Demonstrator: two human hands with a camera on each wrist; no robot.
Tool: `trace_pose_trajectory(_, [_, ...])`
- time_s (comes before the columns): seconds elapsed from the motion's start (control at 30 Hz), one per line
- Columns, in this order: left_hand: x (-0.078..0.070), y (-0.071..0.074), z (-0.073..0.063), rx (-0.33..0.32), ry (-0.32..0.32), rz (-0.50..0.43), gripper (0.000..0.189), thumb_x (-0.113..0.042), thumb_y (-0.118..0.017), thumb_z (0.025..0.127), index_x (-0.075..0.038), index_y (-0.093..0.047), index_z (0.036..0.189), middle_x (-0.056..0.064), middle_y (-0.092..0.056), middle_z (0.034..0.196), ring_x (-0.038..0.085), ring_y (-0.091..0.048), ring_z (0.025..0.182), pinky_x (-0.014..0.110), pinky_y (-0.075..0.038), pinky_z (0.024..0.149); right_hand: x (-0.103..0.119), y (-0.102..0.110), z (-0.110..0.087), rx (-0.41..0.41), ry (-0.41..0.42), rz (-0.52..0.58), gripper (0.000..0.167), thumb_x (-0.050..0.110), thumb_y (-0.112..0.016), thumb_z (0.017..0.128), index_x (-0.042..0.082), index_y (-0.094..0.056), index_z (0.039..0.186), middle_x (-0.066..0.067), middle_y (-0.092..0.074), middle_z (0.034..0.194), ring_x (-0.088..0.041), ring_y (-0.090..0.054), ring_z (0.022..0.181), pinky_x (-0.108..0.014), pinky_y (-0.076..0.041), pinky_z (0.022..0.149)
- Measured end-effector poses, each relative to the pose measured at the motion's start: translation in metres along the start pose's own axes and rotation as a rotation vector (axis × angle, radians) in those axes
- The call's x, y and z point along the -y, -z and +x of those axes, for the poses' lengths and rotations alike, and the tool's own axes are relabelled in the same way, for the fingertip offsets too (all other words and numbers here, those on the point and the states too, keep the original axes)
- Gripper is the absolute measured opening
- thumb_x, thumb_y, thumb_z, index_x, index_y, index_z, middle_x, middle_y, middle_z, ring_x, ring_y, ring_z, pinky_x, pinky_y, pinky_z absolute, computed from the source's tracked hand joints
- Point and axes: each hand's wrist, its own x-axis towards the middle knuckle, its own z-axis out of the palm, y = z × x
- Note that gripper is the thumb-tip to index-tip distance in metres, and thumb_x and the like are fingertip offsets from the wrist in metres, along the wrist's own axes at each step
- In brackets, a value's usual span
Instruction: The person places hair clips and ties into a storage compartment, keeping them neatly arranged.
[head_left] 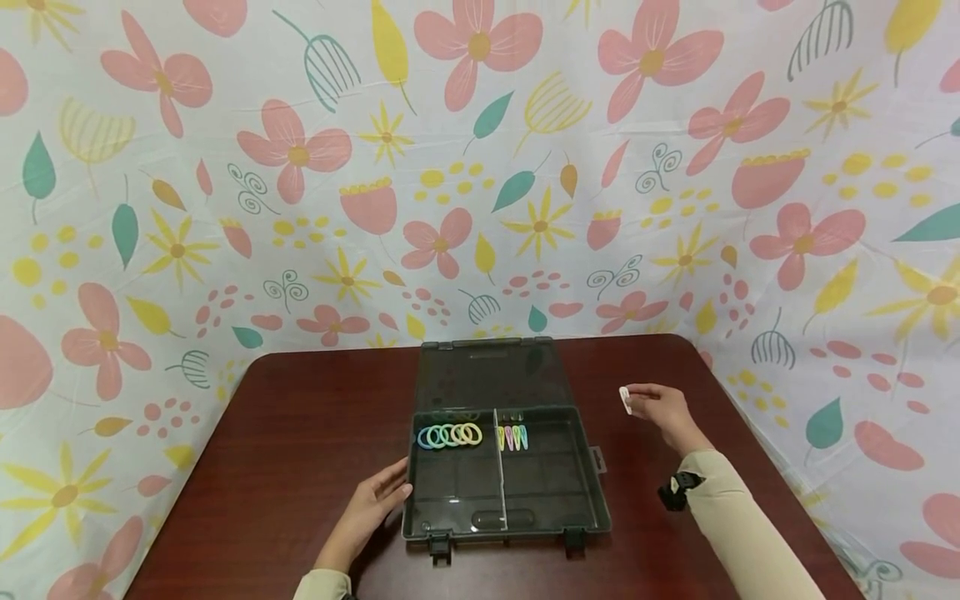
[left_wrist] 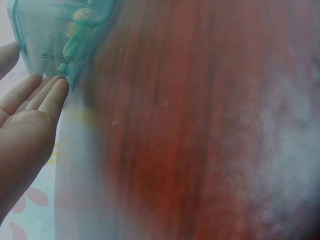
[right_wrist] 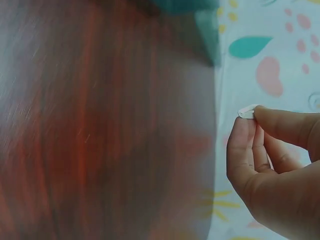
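A dark see-through organizer box (head_left: 457, 492) lies with its lid (head_left: 487, 375) laid back, a white divider (head_left: 501, 483) splitting it in two. Its left compartment holds a row of overlapping pastel hair ties (head_left: 450, 435); several colored snap hair clips (head_left: 513, 437) line up at the back of the right one. My left hand (head_left: 372, 504) rests its extended fingers against the box's left wall, as the left wrist view also shows. To the right of the box, above the table, my right hand (head_left: 663, 410) pinches a small white hair clip (right_wrist: 246, 112) between thumb and fingertips.
The dark red wooden table (head_left: 300, 417) reaches back to a flower-printed cloth (head_left: 480, 208) hanging behind it. Two latches (head_left: 441, 547) jut from the box's front edge, and a handle-like tab (head_left: 597, 460) sticks out on its right side.
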Motion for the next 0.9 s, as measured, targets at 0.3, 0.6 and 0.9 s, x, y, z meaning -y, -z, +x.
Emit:
trace_pose_trajectory(0.3, [0.0,0.001,0.001,0.017,-0.018,0.003,0.058,-0.019,-0.062,0.095,-0.002,-0.04,0.146,0.022,-0.037,0.149,0.039,-0.038,0.135,0.044,-0.044,0.102,0.027,-0.025,0.002,0.012,0.044,0.035,0.038,0.006,-0.056,0.097,-0.012,-0.052,0.13,-0.024,-0.059,0.114,-0.016,-0.063,0.091,-0.04,-0.054,0.088])
trace_pose_trajectory(0.6, [-0.001,0.0,0.0,0.011,-0.003,0.005,0.057,-0.019,-0.062,0.095,-0.003,-0.041,0.146,0.021,-0.036,0.149,0.038,-0.038,0.135,0.045,-0.043,0.102,0.043,-0.053,0.002,0.022,0.055,0.087,0.034,0.001,-0.059,0.094,-0.014,-0.054,0.125,-0.022,-0.063,0.107,-0.013,-0.065,0.084,-0.034,-0.057,0.08])
trace_pose_trajectory(0.9, [-0.002,0.0,0.0,0.006,0.009,-0.004,0.057,-0.02,-0.062,0.095,-0.004,-0.041,0.146,0.02,-0.036,0.15,0.037,-0.038,0.135,0.045,-0.043,0.102,0.054,-0.085,0.001,0.044,0.009,0.121,0.032,0.0,-0.061,0.092,-0.014,-0.057,0.121,-0.02,-0.065,0.103,-0.018,-0.067,0.083,-0.042,-0.056,0.082])
